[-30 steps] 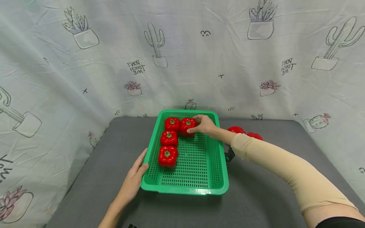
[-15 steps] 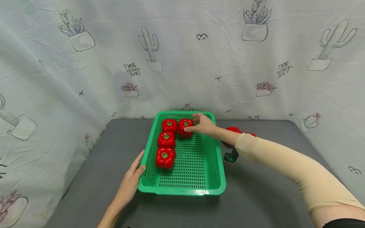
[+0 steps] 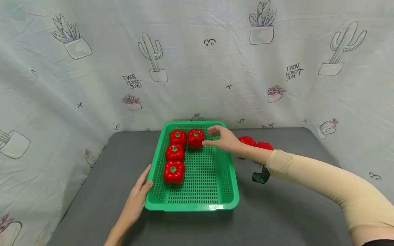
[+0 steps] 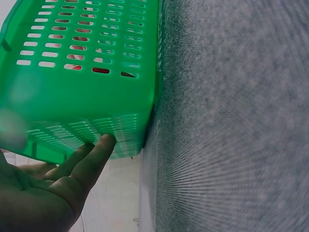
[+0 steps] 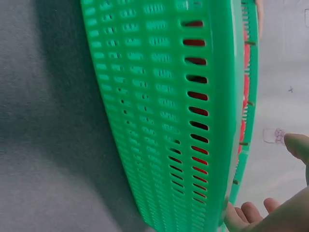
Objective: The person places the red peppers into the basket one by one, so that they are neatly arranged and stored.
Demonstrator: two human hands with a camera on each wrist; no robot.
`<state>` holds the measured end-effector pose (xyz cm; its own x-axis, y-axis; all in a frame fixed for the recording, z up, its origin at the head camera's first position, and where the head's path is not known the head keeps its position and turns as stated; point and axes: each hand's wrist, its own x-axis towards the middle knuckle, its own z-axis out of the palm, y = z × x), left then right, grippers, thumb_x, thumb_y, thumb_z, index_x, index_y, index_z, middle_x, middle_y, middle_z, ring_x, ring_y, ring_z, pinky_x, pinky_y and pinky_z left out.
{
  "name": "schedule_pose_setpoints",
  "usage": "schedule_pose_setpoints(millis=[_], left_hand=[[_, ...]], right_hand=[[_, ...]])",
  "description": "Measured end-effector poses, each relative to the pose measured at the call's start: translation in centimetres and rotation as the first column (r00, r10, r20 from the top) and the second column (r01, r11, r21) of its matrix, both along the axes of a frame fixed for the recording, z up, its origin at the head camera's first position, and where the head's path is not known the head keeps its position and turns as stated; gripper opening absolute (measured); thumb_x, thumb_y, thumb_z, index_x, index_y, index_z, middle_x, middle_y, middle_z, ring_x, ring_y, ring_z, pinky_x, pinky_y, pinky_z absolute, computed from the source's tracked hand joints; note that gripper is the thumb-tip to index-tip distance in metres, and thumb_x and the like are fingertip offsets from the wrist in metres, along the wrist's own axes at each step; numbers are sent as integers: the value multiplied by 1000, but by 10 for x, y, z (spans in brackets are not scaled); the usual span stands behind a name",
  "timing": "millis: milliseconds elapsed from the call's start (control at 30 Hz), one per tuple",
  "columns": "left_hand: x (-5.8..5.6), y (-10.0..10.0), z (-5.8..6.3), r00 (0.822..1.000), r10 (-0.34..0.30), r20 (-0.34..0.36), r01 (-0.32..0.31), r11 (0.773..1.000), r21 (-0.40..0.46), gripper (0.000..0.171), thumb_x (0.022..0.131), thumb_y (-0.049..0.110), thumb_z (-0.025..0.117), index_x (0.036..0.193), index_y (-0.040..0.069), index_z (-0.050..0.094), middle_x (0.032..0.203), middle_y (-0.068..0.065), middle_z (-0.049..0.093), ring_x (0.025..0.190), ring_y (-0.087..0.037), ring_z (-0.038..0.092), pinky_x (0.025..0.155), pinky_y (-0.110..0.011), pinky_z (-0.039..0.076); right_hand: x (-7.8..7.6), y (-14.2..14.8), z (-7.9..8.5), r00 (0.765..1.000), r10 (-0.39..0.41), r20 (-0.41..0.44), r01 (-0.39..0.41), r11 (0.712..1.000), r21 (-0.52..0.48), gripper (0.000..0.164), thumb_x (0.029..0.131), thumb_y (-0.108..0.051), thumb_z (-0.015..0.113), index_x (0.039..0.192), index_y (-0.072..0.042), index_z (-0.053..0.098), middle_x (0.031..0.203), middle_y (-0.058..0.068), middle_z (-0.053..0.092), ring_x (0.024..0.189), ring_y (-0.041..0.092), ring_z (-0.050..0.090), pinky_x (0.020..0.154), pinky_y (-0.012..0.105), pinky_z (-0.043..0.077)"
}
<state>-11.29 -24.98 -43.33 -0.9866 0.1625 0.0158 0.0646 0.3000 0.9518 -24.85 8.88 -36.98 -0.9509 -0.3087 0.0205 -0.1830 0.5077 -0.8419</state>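
A green plastic basket [image 3: 191, 207] with slotted walls stands on the grey table. Several red bell peppers are inside: a left-hand column with a front pepper [image 3: 174, 172], a middle pepper [image 3: 174, 152] and a back pepper [image 3: 178, 137], plus another pepper [image 3: 195, 139] beside the back one. Over the basket's back right, my right hand [image 3: 226, 139] has thumb and fingers spread apart, just right of that last pepper and holding nothing. My left hand [image 3: 135, 198] holds the basket's left side near the front corner, thumb at the rim and fingers [image 4: 99, 157] along the outer wall.
Two more red bell peppers, one nearer the basket [image 3: 247, 140] and one farther right [image 3: 264, 146], lie on the table, partly hidden by my right forearm. A white cactus-print curtain [image 3: 191, 68] hangs behind the table [image 3: 289, 201].
My right hand has let go of the bell pepper in the second column and drawn slightly right, its fingers opening. The left hand keeps its place on the basket; the head view has shifted.
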Motion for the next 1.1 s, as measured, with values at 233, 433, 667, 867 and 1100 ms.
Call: schedule_pose_setpoints(millis=[233, 433, 667, 867, 1100], left_hand=[[0, 0, -1, 1000, -10, -1, 10, 1000, 2, 57, 107, 31, 44, 158, 24, 20, 157, -4, 26, 136, -23, 33, 94, -17, 37], [-1, -1, -1, 1000, -10, -1, 10, 1000, 21, 56, 107, 31, 44, 158, 27, 21, 158, -4, 25, 137, -23, 32, 93, -14, 35], [-2, -1, -2, 1000, -15, 3, 15, 999, 33, 56, 107, 31, 44, 158, 27, 20, 158, -4, 24, 137, -23, 31, 93, -14, 35], [-2, -1, -3, 1000, -25, 2, 25, 999, 42, 58, 107, 31, 44, 159, 23, 20, 158, -4, 24, 136, -23, 32, 94, -15, 36], [-2, -2, -3, 1000, -16, 7, 16, 999, 33, 57, 107, 29, 43, 159, 23, 20, 157, -5, 27, 132, -23, 38, 93, -19, 40]], right_hand=[[17, 25, 7, 1000, -1, -14, 0, 996, -93, 62, 86, -38, 77, 136, -10, 52, 134, 8, 53, 126, 27, 48, 97, 46, 42], [30, 45, 5, 999, -17, -29, 14, 994, -107, 63, 86, -41, 77, 135, -11, 52, 139, 10, 51, 126, 24, 48, 100, 47, 40], [50, 63, -1, 998, -38, -55, 30, 990, -139, 64, 86, -36, 78, 136, -7, 52, 139, 9, 51, 123, 31, 51, 94, 42, 47], [62, 88, 3, 992, -102, -79, 89, 984, -157, 57, 88, -36, 76, 135, -13, 54, 136, 5, 52, 121, 32, 54, 91, 37, 49], [73, 123, 6, 981, -156, -115, 131, 972, -197, 47, 91, -26, 74, 133, -13, 57, 134, 3, 54, 120, 31, 56, 85, 29, 51]])
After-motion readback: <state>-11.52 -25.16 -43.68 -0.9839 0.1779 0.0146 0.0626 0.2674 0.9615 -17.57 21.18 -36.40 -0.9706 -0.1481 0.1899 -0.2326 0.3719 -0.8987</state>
